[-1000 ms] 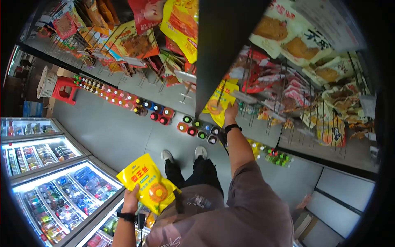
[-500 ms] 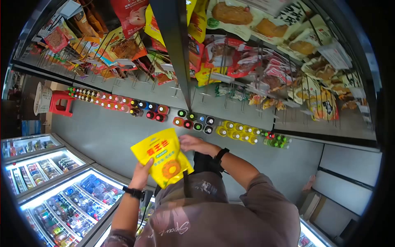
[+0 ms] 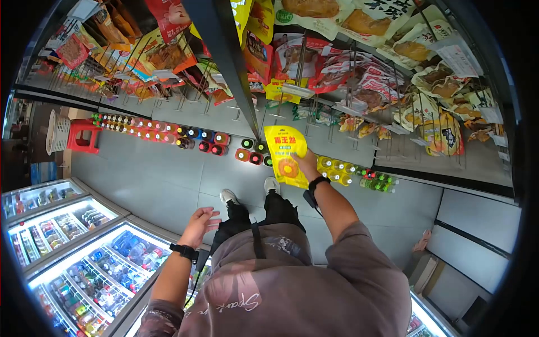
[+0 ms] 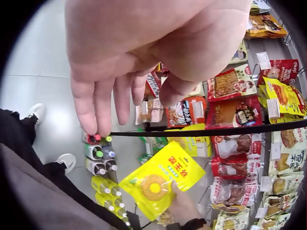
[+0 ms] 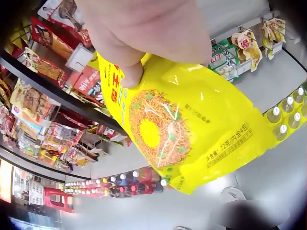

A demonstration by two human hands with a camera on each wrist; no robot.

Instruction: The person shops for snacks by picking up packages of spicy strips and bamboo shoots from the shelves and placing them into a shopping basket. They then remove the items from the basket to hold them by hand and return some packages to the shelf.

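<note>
My right hand (image 3: 307, 167) pinches the lower right edge of a yellow snack bag (image 3: 284, 154), thumb on the printed front. The bag hangs upright before the rack, above the floor bottles. In the right wrist view its front shows a ring of shredded food (image 5: 160, 129), and the thumb (image 5: 133, 75) lies over the upper part. My left hand (image 3: 200, 226) is empty, held out over the floor near the legs. Its fingers (image 4: 122, 98) are extended and spread in the left wrist view. Another yellow bag (image 3: 282, 91) hangs on the rack beyond the held one.
Packaged snacks (image 3: 359, 73) hang on hooks across the rack, divided by a dark post (image 3: 224, 56). Bottles (image 3: 163, 132) line the floor beneath. A red stool (image 3: 84, 136) with a white basket (image 3: 58, 132) stands far left. Lit drink coolers (image 3: 106, 275) are at lower left.
The right hand left the bag at the rack and came to the bag in the left hand. That bag passed to the right hand and moved toward the rack; the left hand let go.
</note>
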